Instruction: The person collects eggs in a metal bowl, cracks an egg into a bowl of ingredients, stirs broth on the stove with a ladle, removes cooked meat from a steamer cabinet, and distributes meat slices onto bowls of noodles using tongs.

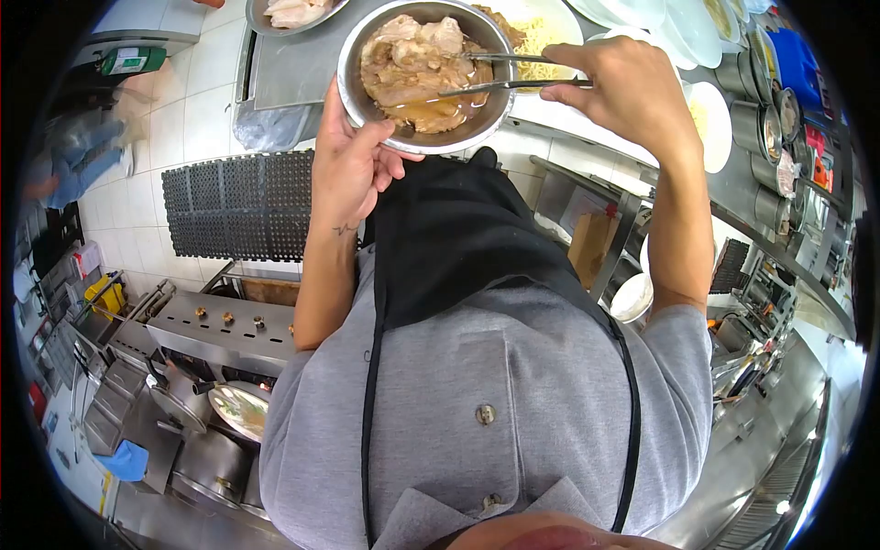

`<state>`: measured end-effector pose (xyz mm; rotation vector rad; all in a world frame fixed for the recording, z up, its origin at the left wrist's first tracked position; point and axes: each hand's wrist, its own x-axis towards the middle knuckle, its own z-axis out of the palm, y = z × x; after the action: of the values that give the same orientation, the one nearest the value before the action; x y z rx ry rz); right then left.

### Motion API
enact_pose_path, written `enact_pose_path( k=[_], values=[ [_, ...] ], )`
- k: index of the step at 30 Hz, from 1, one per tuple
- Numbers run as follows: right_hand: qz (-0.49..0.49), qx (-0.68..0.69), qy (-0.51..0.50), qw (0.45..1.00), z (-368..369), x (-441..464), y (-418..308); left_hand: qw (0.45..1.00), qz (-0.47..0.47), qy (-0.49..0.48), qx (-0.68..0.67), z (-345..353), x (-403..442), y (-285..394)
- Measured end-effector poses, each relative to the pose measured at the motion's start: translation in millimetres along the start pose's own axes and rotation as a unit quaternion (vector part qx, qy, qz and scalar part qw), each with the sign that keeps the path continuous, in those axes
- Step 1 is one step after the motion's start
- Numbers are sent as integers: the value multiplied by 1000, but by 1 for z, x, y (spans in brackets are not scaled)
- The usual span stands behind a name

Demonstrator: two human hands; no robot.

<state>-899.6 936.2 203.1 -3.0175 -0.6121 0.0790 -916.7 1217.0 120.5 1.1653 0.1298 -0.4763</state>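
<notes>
A round metal bowl (500,119) is held up in front of the apron, with cooked meat pieces (412,69) and brown liquid inside. My left hand (353,151) grips the bowl's near left rim, thumb over the edge and fingers underneath. Metal tongs (513,84) are in my right hand (623,87), closed around their handles. The tongs' two arms reach into the bowl, their tips apart at the meat. Behind the bowl, to the right, lie yellow noodles (541,41) in a pale container, partly hidden by the bowl and the tongs.
Another metal bowl (293,18) with pale meat stands at the upper left. White bowls (706,124) and several metal pots (761,137) line the right side. A black rubber mat (238,206) covers part of the floor. A stove (220,330) and a pan (240,408) are at lower left.
</notes>
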Motion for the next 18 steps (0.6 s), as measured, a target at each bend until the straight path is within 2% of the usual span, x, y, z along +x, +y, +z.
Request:
enact_pose_path(
  k=[9,13,18],
  values=[
    [-7,-17,-34,999,0,5,-10,1000,-18,0,18,-5,-2,-3],
    [-74,-6,-19,997,3,4,-10,1000,-8,-5,5,-4,-4,-3],
    [-52,-43,-54,996,6,6,-26,1000,-2,-8,8,-3,-5,-7]
  ],
)
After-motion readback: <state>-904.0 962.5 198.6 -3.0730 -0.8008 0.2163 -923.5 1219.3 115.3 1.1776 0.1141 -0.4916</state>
